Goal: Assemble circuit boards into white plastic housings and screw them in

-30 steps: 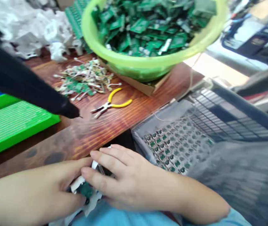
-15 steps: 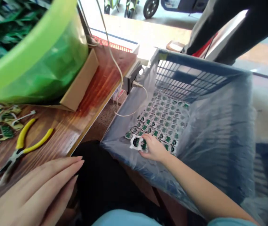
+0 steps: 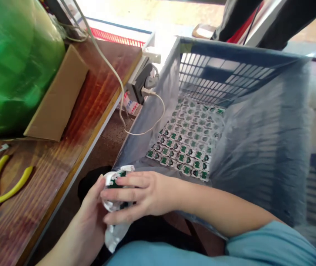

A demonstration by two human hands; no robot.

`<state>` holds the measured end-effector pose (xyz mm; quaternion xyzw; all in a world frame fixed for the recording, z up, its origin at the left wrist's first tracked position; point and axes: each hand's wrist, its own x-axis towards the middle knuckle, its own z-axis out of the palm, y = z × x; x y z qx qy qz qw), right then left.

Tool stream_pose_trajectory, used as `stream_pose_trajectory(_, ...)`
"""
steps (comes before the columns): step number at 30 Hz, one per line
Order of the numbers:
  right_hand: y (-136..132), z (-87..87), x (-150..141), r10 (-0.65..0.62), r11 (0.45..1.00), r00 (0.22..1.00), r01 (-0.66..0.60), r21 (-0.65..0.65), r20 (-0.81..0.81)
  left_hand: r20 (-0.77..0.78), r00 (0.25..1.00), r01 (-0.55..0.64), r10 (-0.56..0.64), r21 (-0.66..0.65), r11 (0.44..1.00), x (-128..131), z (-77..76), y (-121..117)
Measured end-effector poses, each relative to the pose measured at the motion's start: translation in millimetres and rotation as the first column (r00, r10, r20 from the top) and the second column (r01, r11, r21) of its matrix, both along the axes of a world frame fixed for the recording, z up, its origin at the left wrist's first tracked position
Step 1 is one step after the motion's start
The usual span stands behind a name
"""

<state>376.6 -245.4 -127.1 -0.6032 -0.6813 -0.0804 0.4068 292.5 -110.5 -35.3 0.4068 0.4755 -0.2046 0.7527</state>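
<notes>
My left hand (image 3: 91,218) curls around a few white plastic housings fitted with green circuit boards (image 3: 113,181), held over my lap beside the crate. Across the top of them lie the fingers of my right hand (image 3: 144,194), gripping from the other side. A white end (image 3: 113,236) sticks out below my fingers. How many pieces are there is hidden by the hands. Just beyond, in a blue crate (image 3: 244,51) lined with clear plastic, similar housings (image 3: 185,147) with green boards stand in close rows on the bottom.
A wooden table (image 3: 91,111) fills the left, with yellow-handled pliers (image 3: 8,184), a green tub (image 3: 16,74) and a cardboard flap (image 3: 58,96). A power strip (image 3: 138,81) sits at the table edge, its white cable (image 3: 121,107) looping over the crate's side. A person's legs (image 3: 274,26) are behind the crate.
My right hand was setting a housing down in the crate and has come back to my lap. My left hand, flat by the table edge before, now holds housings with it. My view has shifted right.
</notes>
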Motion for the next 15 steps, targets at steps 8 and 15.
stream_pose_trajectory(8, -6, 9.9, -16, -0.087, 0.996, 0.406, 0.024, -0.084, -0.91, 0.221, 0.975, -0.083, -0.014, 0.425, 0.901, -2, 1.5, -5)
stream_pose_trajectory(15, -10, 4.3, 15, -0.325, 0.919, 0.597, 0.016, -0.395, -0.733, 0.198, 0.838, 0.253, -0.508, 0.684, 0.684, -6, 0.9, -4)
